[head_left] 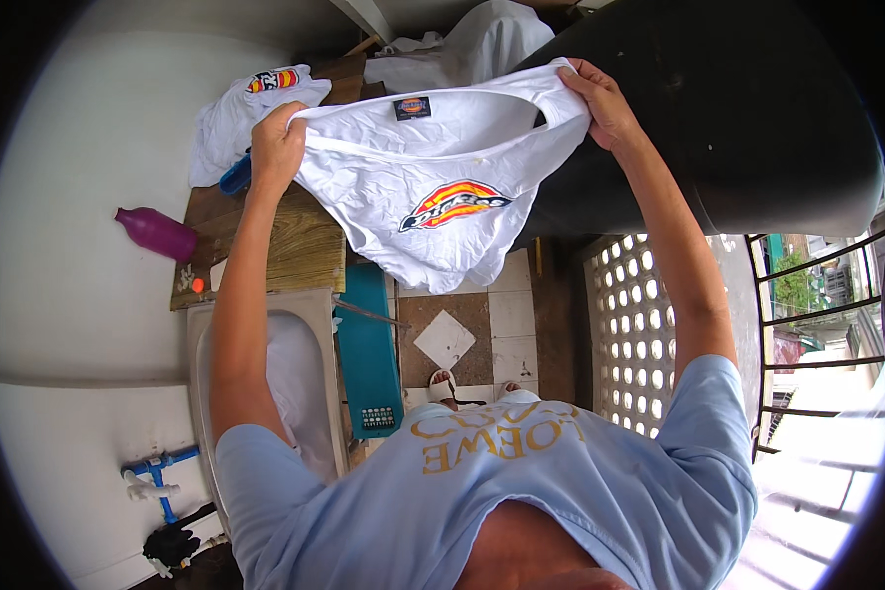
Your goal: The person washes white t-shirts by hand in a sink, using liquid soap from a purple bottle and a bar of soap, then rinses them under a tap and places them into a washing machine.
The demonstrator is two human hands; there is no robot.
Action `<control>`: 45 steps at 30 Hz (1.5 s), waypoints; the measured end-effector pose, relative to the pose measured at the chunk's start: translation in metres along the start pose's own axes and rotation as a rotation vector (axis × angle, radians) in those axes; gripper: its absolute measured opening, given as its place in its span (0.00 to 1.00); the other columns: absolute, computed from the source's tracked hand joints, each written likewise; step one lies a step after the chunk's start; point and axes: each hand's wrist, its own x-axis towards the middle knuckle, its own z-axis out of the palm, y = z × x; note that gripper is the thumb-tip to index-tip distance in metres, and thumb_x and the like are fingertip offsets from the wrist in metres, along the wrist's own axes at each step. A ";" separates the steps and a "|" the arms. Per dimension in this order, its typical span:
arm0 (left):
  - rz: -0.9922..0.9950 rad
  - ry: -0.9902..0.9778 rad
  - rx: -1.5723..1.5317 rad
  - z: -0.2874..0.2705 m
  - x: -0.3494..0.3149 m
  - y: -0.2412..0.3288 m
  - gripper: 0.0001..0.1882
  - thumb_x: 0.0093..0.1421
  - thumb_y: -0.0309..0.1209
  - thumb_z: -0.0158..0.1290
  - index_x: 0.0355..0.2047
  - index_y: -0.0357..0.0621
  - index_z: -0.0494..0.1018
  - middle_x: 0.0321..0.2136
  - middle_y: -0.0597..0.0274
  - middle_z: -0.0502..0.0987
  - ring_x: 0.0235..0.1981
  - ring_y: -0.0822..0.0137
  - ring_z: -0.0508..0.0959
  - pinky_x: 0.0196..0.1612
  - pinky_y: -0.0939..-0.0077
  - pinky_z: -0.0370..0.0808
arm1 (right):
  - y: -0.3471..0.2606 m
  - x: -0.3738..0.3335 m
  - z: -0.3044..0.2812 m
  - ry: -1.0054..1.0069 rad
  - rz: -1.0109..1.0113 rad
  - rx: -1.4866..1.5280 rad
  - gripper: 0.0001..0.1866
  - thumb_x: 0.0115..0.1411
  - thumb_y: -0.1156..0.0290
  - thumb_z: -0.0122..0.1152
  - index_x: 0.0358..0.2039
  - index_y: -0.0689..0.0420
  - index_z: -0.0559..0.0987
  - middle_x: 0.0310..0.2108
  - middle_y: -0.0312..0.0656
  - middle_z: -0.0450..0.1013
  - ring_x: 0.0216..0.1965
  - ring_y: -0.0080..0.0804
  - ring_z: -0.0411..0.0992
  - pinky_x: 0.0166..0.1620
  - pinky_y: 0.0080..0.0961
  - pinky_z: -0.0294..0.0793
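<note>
- White, wrinkled fabric T-shirt is up in the air, stretched wide between both hands, neck opening at the top and the rest sagging below in folds.
- It's got a red, yellow and black graphic on the front, plus a small dark label inside the neck.
- Left hand: fingers curled closed, gripping the shirt's left edge up near the shoulder.
- Right hand: thumb and fingers pinching the opposite shoulder (arm's pretty much straight out).
- Past the left hand, a second white shirt with a similar graphic is bunched up on the brown wood-grain countertop, with a blue object just beside it, too covered to make out.
- Magenta plastic bottle lies tilted at the counter's left edge, small orange cap near it.
- Closer in, a grey rectangular sink has white cloth in it.
- Big, rounded black object fills the space beyond the right hand.
</note>
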 end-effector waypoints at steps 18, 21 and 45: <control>-0.122 -0.349 -0.576 0.130 -0.114 0.085 0.17 0.55 0.20 0.53 0.47 0.34 0.72 0.37 0.60 0.78 0.39 0.71 0.77 0.46 0.75 0.72 | -0.071 -0.015 0.095 -0.530 0.130 0.247 0.11 0.58 0.75 0.55 0.42 0.62 0.71 0.37 0.43 0.76 0.39 0.33 0.77 0.45 0.32 0.77; -0.258 -0.447 -0.996 0.142 -0.122 0.079 0.15 0.54 0.17 0.49 0.43 0.30 0.74 0.36 0.61 0.79 0.34 0.75 0.77 0.43 0.80 0.73 | -0.072 -0.004 0.075 -0.489 0.096 0.198 0.10 0.58 0.75 0.55 0.40 0.62 0.72 0.36 0.43 0.76 0.37 0.34 0.77 0.44 0.32 0.78; -0.709 -0.825 -0.947 0.127 -0.165 0.089 0.26 0.59 0.28 0.42 0.60 0.45 0.63 0.54 0.61 0.67 0.35 0.69 0.75 0.35 0.70 0.75 | 0.050 -0.165 0.060 -0.311 -0.214 0.461 0.57 0.41 0.52 0.73 0.66 0.53 0.49 0.60 0.46 0.58 0.63 0.40 0.57 0.64 0.39 0.55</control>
